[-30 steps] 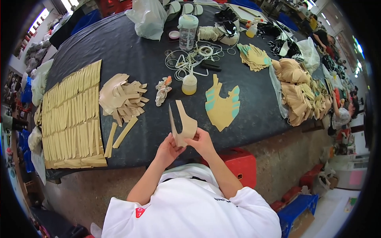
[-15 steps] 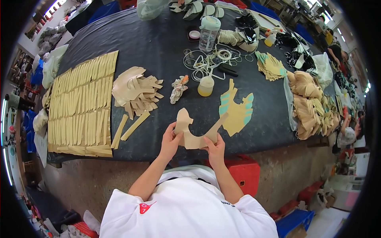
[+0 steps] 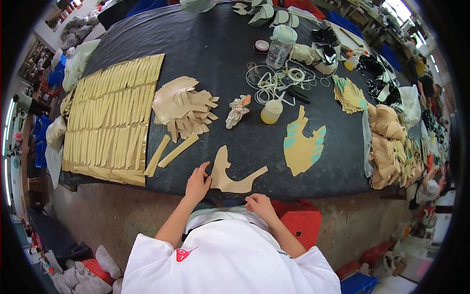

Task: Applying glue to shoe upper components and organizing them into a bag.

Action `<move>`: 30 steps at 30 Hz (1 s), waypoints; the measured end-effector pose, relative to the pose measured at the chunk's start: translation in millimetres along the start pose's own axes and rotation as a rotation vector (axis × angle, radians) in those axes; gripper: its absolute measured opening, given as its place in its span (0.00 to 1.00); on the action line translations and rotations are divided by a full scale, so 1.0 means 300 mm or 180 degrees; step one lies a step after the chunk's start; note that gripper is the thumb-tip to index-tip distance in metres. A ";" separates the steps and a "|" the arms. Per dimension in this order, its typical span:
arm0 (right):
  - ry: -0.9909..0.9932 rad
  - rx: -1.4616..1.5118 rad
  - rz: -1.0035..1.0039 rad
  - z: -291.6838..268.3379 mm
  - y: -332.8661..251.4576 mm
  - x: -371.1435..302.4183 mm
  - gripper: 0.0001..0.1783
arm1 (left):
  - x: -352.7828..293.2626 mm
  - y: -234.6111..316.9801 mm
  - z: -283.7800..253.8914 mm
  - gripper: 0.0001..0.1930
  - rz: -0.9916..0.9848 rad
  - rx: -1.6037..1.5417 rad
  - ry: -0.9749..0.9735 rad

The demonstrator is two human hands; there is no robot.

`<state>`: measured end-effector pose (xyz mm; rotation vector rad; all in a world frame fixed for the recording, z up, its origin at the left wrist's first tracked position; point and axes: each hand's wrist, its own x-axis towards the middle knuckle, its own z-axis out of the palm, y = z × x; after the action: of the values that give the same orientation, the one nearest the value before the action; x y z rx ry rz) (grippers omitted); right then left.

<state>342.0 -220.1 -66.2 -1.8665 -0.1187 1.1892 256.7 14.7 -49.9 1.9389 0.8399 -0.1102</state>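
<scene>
A tan curved cut piece [image 3: 234, 186], like a shoe upper part, lies flat on the black-covered table near its front edge. Just left of it my left hand [image 3: 198, 183] is open over the table, fingers apart, the fingertips close to the piece's edge. My right hand [image 3: 262, 206] is at the table's edge below the piece, apart from it, with its fingers curled in and nothing visible in them. Farther right rests a broader tan piece with turquoise patches [image 3: 304, 142]. Two tan strips [image 3: 178, 151] lie beyond my left hand.
Rows of tan strips [image 3: 110, 117] cover a board at left. Beside them is a pile of pinkish-tan pieces [image 3: 183, 108]. A crumpled rag [image 3: 238, 111], a bottle of yellow liquid [image 3: 271, 110], tangled cord [image 3: 274, 78] and a clear jug [image 3: 281, 46] stand farther back. Stacked pieces [image 3: 389, 147] lie right.
Both hands have let go of the curved tan piece, which now lies on the table. My left hand has moved slightly left; my right hand has drawn back toward me. The view has shifted.
</scene>
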 end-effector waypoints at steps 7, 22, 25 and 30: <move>0.0989 -0.1188 -0.1125 0.056 -0.080 0.021 0.11 | 0.008 0.018 0.077 0.31 0.1342 0.0884 0.0543; 0.1419 -0.2310 -0.2195 0.240 -0.157 0.081 0.14 | 0.207 -0.109 -0.162 0.23 0.0785 0.1275 0.2152; 0.1404 -0.2093 -0.2203 0.287 -0.188 0.099 0.12 | 0.241 -0.214 -0.330 0.25 0.0465 0.1655 0.2589; 0.1088 -0.1381 -0.2714 0.477 -0.348 0.181 0.09 | 0.280 -0.325 -0.458 0.15 0.0386 0.1684 0.1702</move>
<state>298.5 -40.9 -48.3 -2.0149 -0.9357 0.2590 225.4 196.5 -87.2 2.5694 1.1136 0.3023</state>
